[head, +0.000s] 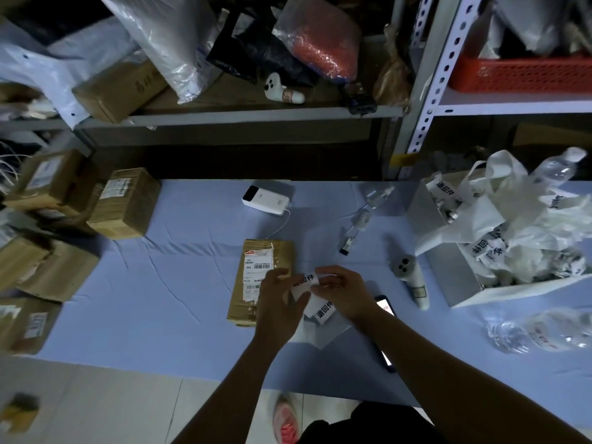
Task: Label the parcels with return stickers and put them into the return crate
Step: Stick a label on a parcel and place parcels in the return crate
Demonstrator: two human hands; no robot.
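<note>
- Broad bare blue cloth (pixel 179 283) left of the parcel (pixel 272 251), up to stacked cartons (pixel 125 203).
- Narrow lane beyond the parcel, bounded by a power bank (pixel 264 200) and its white cable (pixel 282 224).
- Crowded on the right: handheld device (pixel 411 280), phone (pixel 384 307) just beside the right grip (pixel 346 293).
- Far right walled by an open box (pixel 448 277) holding a white bag (pixel 499 219), plastic bottle (pixel 544 334) nearer.
- Parcel's near right corner blocked by left grip (pixel 278 302) and right grip, both pinching a sticker strip (pixel 307 282).
</note>
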